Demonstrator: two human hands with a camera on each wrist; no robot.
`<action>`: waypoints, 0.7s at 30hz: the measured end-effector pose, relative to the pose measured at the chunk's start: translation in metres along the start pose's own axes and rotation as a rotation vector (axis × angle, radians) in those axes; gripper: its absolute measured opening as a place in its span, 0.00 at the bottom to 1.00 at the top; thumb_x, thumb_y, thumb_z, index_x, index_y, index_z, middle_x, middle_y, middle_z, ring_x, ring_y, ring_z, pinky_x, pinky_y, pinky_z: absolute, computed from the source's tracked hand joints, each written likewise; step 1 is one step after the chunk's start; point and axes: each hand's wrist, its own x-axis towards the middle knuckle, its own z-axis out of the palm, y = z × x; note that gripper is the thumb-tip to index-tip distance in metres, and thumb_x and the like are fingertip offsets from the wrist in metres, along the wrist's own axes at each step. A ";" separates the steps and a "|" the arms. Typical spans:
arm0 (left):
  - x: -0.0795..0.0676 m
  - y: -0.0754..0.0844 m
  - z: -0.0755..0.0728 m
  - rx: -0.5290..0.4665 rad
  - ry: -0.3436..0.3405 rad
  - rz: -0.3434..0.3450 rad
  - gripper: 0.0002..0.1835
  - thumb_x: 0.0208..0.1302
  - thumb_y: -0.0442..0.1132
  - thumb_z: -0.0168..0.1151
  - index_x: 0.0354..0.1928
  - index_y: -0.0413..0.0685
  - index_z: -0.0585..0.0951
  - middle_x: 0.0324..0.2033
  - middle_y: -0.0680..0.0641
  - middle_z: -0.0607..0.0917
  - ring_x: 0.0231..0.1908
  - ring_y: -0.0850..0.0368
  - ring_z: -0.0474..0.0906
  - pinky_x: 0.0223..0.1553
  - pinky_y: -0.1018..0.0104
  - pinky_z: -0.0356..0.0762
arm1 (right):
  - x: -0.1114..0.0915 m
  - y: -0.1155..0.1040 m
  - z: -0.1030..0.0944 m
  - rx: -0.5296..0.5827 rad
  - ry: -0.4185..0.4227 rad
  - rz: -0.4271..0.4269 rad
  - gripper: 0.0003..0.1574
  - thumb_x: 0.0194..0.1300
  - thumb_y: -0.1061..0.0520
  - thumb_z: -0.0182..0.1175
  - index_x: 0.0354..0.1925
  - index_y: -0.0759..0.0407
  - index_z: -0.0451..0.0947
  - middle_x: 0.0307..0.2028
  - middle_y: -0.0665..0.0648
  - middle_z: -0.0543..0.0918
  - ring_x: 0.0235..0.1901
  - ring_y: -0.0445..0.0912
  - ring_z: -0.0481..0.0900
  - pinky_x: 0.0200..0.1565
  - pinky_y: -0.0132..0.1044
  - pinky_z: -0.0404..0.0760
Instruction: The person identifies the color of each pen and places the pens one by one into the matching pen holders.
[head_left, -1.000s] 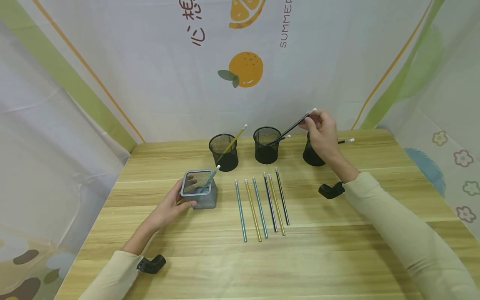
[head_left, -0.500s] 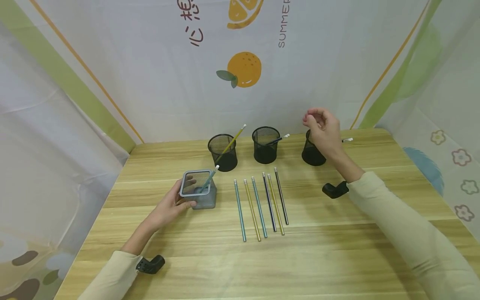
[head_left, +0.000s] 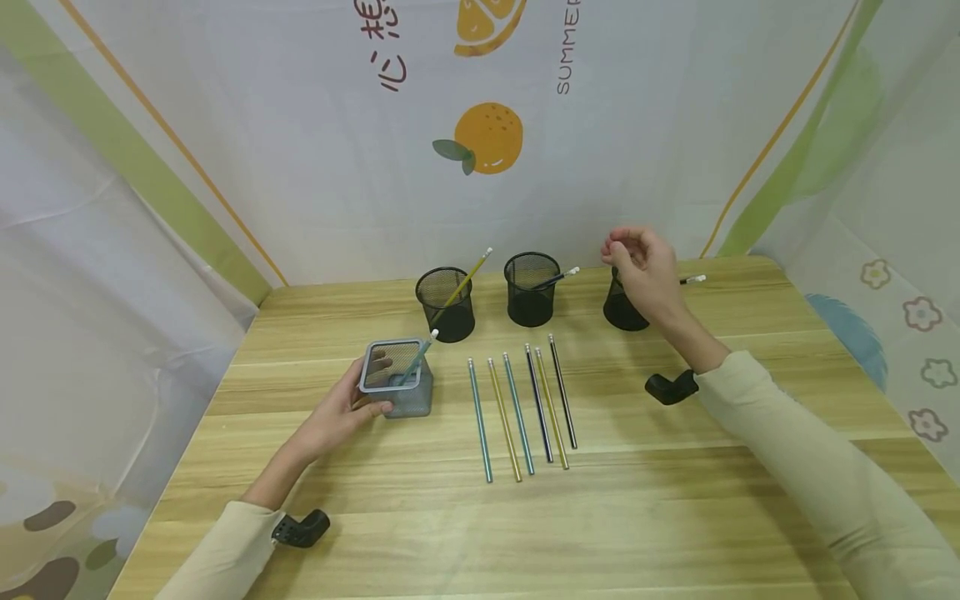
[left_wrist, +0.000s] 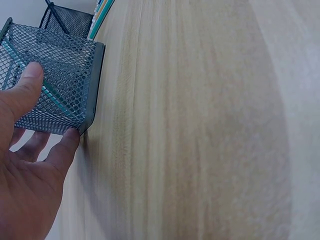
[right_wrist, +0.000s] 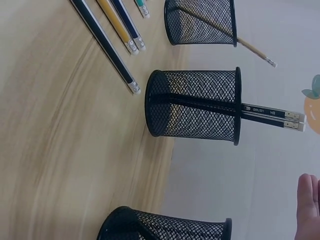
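Observation:
My left hand (head_left: 337,421) grips a grey square mesh pencil holder (head_left: 417,405), thumb on the near side and fingers around the far side; a teal pencil (head_left: 426,347) leans inside. Empty, my right hand (head_left: 648,271) hovers over the right-hand round black mesh pencil cup (head_left: 622,312), fingers loosely bent. That cup has a black pencil (head_left: 697,279) leaning out. Two dark pencils (right_wrist: 272,115) lean together in the middle black cup (head_left: 530,308), beside the hand. The left black cup (head_left: 454,323) holds a yellow pencil (head_left: 478,265).
Several pencils lie side by side on the wooden table (head_left: 360,517), among them a teal pencil (head_left: 481,425), a gold pencil (head_left: 506,425) and a black pencil (head_left: 564,396). A printed white curtain (head_left: 300,150) hangs behind the table.
My right hand has let go of a dark pencil, which dropped into the middle cup. Then the hand dipped slightly. My left hand stays on the square holder.

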 end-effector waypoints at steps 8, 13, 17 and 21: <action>0.000 0.002 0.000 0.010 0.004 -0.006 0.41 0.69 0.25 0.62 0.78 0.38 0.52 0.73 0.31 0.60 0.70 0.32 0.59 0.66 0.53 0.68 | -0.008 0.003 -0.003 -0.008 -0.045 0.028 0.16 0.77 0.69 0.50 0.54 0.84 0.69 0.46 0.72 0.77 0.44 0.48 0.81 0.50 0.31 0.83; -0.001 0.002 0.000 0.015 0.008 -0.016 0.41 0.69 0.25 0.62 0.78 0.38 0.52 0.73 0.31 0.60 0.70 0.32 0.60 0.67 0.49 0.67 | -0.016 0.010 -0.002 -0.029 -0.099 0.052 0.15 0.76 0.70 0.50 0.54 0.83 0.70 0.47 0.74 0.77 0.43 0.44 0.81 0.48 0.30 0.83; -0.001 0.002 0.000 0.017 0.008 -0.014 0.41 0.70 0.25 0.62 0.78 0.38 0.52 0.73 0.31 0.60 0.70 0.32 0.61 0.67 0.47 0.67 | -0.024 0.015 -0.001 -0.083 -0.159 0.096 0.15 0.77 0.68 0.50 0.55 0.81 0.71 0.47 0.74 0.79 0.43 0.46 0.83 0.46 0.28 0.84; 0.000 0.001 0.000 0.016 0.006 -0.007 0.41 0.70 0.25 0.62 0.78 0.37 0.52 0.73 0.31 0.60 0.70 0.32 0.60 0.67 0.46 0.66 | -0.030 0.019 0.001 -0.114 -0.220 0.170 0.15 0.78 0.66 0.51 0.55 0.79 0.71 0.47 0.72 0.79 0.44 0.56 0.84 0.45 0.29 0.84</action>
